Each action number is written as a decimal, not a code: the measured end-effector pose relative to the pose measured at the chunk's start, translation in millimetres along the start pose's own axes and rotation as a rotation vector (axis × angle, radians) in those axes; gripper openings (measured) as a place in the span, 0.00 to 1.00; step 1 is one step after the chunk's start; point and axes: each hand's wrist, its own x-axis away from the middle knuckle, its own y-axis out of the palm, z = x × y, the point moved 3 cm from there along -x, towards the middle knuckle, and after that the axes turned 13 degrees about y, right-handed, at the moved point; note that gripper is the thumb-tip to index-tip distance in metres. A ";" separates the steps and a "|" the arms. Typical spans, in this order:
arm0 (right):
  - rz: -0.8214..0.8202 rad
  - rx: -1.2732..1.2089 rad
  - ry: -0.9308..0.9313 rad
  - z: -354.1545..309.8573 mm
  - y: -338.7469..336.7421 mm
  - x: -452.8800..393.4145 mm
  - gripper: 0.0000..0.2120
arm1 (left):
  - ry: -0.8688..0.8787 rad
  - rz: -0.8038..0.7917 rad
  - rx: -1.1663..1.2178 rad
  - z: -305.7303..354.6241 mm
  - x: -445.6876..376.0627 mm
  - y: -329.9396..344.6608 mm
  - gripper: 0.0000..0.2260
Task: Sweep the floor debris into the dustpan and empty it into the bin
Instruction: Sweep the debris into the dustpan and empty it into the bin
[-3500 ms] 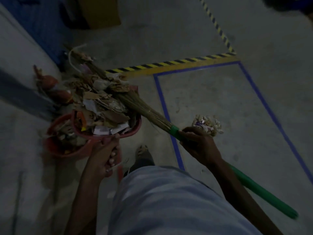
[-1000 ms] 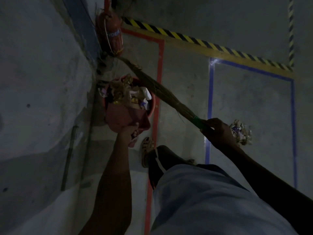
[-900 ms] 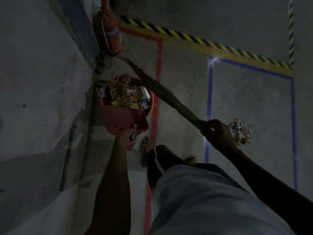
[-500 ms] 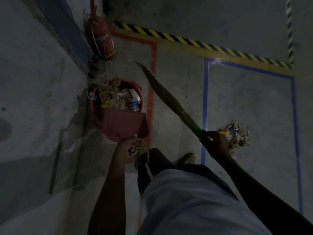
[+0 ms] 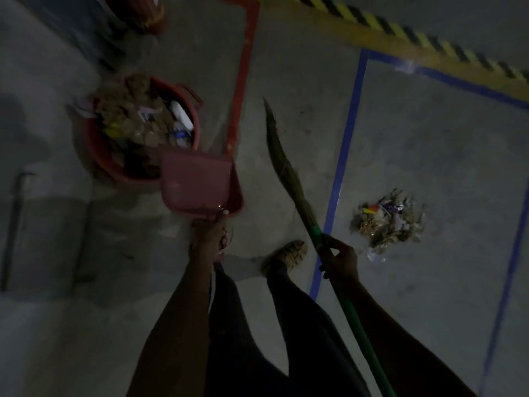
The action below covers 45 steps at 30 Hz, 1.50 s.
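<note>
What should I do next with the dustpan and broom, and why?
Probably carry the dustpan over to the debris pile inside the blue lines. The pan looks empty, the bin is heaped full, and your right hand already grips the broom, with the left hand on the pan's handle.

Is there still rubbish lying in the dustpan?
No, the dustpan held by the left hand shows a bare inside beside the full bin.
</note>
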 end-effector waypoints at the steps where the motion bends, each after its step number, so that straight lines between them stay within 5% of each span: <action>1: -0.004 0.010 0.001 2.9 6.3 -23.2 0.19 | 0.004 0.025 -0.024 -13.0 -6.6 9.9 0.25; 9: -0.100 0.164 -0.177 32.4 92.8 -207.7 0.21 | 0.056 0.186 -0.100 -108.7 -74.1 58.0 0.21; 16: -0.280 0.262 -0.241 43.3 171.9 -281.2 0.20 | 0.067 0.184 -0.195 -159.6 -119.8 49.4 0.21; 24: -0.062 0.207 -0.086 121.9 136.4 -292.6 0.20 | 0.112 0.157 -0.288 -162.3 -147.0 45.1 0.21; 31: 0.272 0.093 -0.197 195.2 70.2 -270.8 0.21 | 0.128 0.057 -0.317 -161.1 -162.3 62.0 0.26; 45: 0.118 -0.257 -0.055 176.2 114.8 -284.3 0.19 | 0.199 0.044 -0.439 -153.3 -151.3 135.7 0.26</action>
